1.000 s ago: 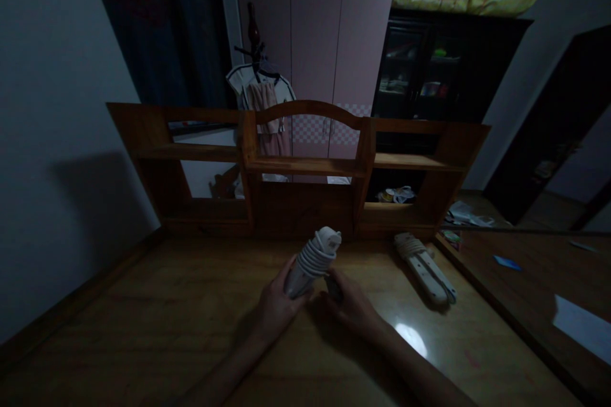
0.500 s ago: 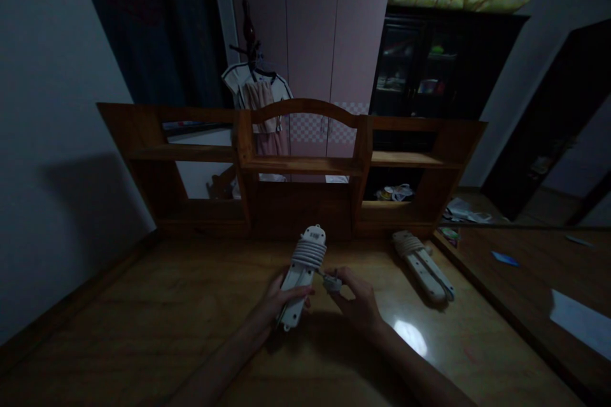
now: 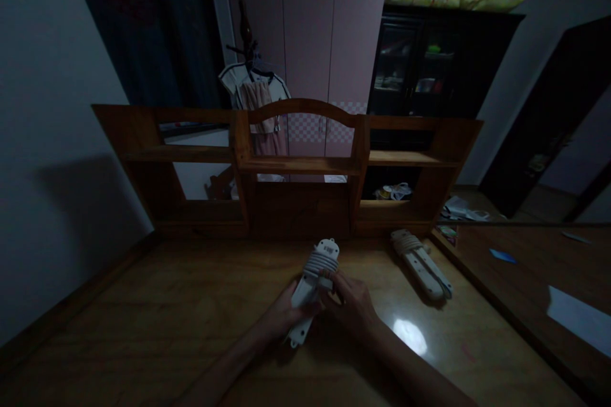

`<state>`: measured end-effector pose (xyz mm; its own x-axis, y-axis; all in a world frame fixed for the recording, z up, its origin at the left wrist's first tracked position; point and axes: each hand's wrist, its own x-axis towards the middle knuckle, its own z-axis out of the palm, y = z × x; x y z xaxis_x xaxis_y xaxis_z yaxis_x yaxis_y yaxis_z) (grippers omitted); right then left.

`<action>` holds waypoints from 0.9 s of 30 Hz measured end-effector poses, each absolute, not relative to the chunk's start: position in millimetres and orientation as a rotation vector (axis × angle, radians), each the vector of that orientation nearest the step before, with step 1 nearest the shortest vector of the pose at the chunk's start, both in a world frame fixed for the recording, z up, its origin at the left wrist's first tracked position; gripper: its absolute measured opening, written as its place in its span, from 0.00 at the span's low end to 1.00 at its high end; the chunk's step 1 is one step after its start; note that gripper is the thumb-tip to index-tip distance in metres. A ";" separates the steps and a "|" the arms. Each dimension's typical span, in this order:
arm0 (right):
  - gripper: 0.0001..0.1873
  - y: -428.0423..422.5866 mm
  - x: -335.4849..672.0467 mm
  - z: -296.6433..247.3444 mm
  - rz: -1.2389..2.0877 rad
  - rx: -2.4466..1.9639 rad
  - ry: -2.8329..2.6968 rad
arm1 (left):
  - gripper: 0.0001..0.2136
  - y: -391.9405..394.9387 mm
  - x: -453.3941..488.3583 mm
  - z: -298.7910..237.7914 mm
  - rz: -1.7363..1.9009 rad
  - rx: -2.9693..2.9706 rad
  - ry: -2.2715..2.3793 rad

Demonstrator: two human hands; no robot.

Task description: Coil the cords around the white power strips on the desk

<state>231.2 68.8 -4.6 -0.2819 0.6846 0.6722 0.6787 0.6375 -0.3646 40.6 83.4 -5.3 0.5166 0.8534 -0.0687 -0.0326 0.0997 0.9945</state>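
A white power strip is tilted above the wooden desk, its underside with screw holes facing me. Its grey-white cord is wound in several turns around the upper part. My left hand grips the strip's lower half from the left, thumb across it. Against the strip's right side, just below the coils, my right hand pinches the plug, partly covered by the fingers. A second power strip, also wrapped in its cord, lies on the desk to the right.
A wooden shelf unit stands along the desk's back edge. On the right, a lower brown surface holds a white paper and a blue card. Light glares on the desk.
My right hand has brought the plug leftward from beside the power strip to its body below the coils. The held strip has shifted slightly right and nearer to me.
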 end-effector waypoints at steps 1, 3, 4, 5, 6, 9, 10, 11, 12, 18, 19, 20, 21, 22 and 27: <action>0.15 68.3 230.7 -5.6 -0.007 -1.081 -1.987 | 0.27 82.5 41.4 -4.9 0.781 1.326 0.809; 0.10 67.9 229.6 -7.8 -0.041 -1.108 -1.948 | 0.28 81.2 42.6 -3.7 0.787 1.336 0.809; 0.08 68.0 229.2 -8.8 -0.057 -1.120 -1.931 | 0.28 80.9 43.0 -3.3 0.788 1.336 0.799; 0.07 68.3 228.7 -9.6 -0.075 -1.130 -1.915 | 0.29 80.9 43.4 -3.2 0.791 1.337 0.783; 0.06 68.6 228.3 -10.0 -0.096 -1.139 -1.902 | 0.29 81.0 43.7 -3.4 0.795 1.339 0.764; 0.05 69.3 227.4 -9.4 -0.150 -1.155 -1.884 | 0.28 82.1 44.4 -4.5 0.833 1.341 0.727; 0.04 69.3 227.2 -8.7 -0.162 -1.160 -1.884 | 0.27 82.4 44.6 -4.7 0.834 1.340 0.726; 0.03 69.3 227.1 -7.8 -0.173 -1.166 -1.885 | 0.27 82.6 44.7 -4.5 0.827 1.336 0.734; 0.02 69.2 227.0 -6.9 -0.182 -1.172 -1.884 | 0.27 82.7 44.8 -4.2 0.817 1.332 0.743; 0.02 69.3 227.7 -3.0 -0.210 -1.175 -1.882 | 0.26 82.2 43.9 -4.3 0.767 1.303 0.775; 0.02 69.9 228.2 -3.8 -0.200 -1.170 -1.884 | 0.26 82.3 43.6 -5.5 0.755 1.296 0.779; 0.02 70.6 228.7 -5.3 -0.181 -1.167 -1.884 | 0.26 82.4 43.4 -6.9 0.744 1.290 0.780; 0.02 71.6 229.2 -7.5 -0.158 -1.165 -1.886 | 0.26 82.6 43.1 -8.4 0.737 1.288 0.778; 0.02 72.6 229.7 -10.4 -0.133 -1.167 -1.888 | 0.26 82.9 42.9 -9.7 0.736 1.289 0.777; 0.14 76.8 229.8 -26.7 0.016 -1.192 -1.861 | 0.23 85.1 42.1 -10.9 0.730 1.276 0.794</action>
<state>229.8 76.8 -26.7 -0.1321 0.7311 0.6693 0.7195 0.5351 -0.4426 42.1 85.1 -10.9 0.5416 0.8340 -0.1057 -0.0355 0.1483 0.9883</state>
